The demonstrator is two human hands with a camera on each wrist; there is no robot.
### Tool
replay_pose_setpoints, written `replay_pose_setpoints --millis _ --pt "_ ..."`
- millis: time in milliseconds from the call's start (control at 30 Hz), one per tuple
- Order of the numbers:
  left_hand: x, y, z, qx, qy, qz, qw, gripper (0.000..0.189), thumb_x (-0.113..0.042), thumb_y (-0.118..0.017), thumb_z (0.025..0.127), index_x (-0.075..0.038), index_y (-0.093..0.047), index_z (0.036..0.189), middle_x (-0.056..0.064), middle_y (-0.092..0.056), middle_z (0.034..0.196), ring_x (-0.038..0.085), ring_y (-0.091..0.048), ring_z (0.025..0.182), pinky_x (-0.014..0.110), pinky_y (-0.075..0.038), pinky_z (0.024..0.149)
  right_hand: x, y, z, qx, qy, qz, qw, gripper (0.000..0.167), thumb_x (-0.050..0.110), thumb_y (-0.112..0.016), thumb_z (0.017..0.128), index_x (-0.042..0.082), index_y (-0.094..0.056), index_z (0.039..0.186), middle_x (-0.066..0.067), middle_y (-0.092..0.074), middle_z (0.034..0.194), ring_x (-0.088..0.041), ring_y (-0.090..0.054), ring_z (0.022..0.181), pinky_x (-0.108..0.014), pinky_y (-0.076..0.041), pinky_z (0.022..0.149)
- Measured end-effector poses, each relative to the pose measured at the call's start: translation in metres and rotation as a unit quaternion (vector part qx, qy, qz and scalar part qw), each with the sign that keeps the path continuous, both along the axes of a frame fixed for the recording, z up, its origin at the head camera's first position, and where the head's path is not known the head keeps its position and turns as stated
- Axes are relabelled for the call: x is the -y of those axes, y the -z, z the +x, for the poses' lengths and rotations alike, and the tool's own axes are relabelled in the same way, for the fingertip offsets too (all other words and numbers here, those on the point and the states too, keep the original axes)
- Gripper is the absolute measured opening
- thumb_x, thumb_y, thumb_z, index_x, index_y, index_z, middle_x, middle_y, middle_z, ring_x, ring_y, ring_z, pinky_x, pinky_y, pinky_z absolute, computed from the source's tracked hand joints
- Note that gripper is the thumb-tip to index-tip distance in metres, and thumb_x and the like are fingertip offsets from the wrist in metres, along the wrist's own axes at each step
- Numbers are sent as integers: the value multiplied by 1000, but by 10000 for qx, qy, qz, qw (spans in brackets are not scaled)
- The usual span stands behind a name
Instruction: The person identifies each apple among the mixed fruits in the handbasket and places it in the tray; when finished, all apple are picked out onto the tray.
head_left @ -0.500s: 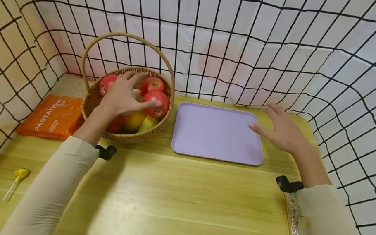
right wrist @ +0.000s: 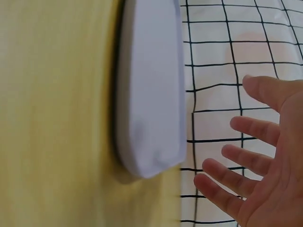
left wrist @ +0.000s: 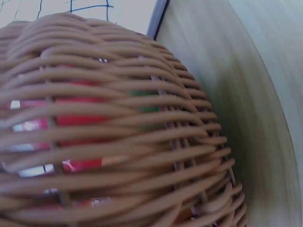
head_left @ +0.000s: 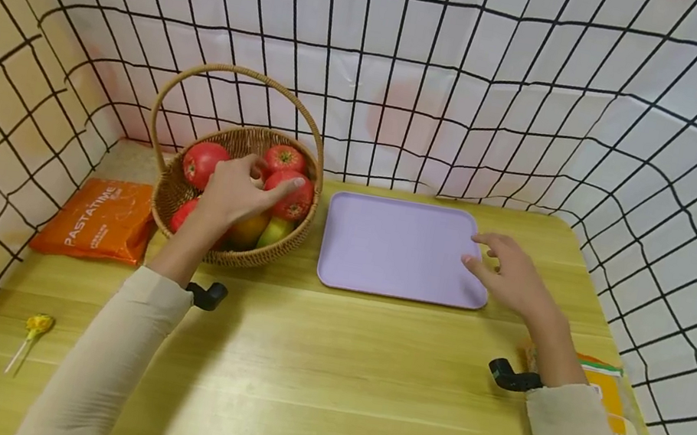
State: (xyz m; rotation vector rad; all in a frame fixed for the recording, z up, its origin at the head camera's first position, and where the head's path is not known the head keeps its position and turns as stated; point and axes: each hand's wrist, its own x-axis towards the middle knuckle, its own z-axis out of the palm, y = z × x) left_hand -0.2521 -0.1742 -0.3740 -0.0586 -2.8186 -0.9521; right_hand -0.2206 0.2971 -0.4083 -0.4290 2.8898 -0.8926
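Observation:
My left hand (head_left: 233,189) reaches into a wicker basket (head_left: 253,257) by its front left side. Its thumb stretches across a red apple (head_left: 291,203) and the fingers bend down at the apple's left. Other red apples (head_left: 203,162), a yellow-orange fruit (head_left: 246,232) and a green fruit (head_left: 277,232) lie in the basket. The left wrist view is filled by the basket's woven wall (left wrist: 113,137), which hides the hand there. My right hand (head_left: 513,278) hovers at the right edge of a lilac tray (head_left: 402,250), fingers (right wrist: 253,161) spread and holding nothing.
An orange PASTATIME bag (head_left: 99,220) lies left of the basket. A yellow lollipop (head_left: 38,326) is at the front left. Under my right forearm lies a yellow-orange packet (head_left: 613,404). Wire grid panels (head_left: 413,89) stand around the table's back and sides.
My left hand has moved right and lower over the basket, its fingers bending more. My right hand has come slightly nearer and lower beside the tray; more of the packet shows.

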Motion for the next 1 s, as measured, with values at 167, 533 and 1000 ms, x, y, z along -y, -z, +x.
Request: replay_pose_setpoints --millis 167,533,1000 --pt "-4 2 3 249 -189 -105 9995 94 -92 -53 77 -6 -65 114 12 -67 95 30 -64 89 43 -53 77 -1 12 6 -153 64 -118 9998 55 37 -54 107 0 -51 146 -27 -37 158 -51 -49 131 -65 -49 101" --pt "-9 2 5 509 -163 -79 9985 97 -89 -52 81 0 -67 116 22 -72 112 38 -67 105 52 -55 91 -4 32 13 -163 271 -245 9992 42 22 -53 107 -2 -56 141 -32 -41 154 -54 -55 126 -65 -50 101" --pt "-8 -1 9 964 189 21 9952 96 -81 -54 86 2 -54 134 26 -55 133 36 -67 110 52 -52 100 -3 53 15 22 837 -376 9958 39 6 -50 104 1 -56 142 -27 -43 157 -49 -53 129 -63 -45 107"
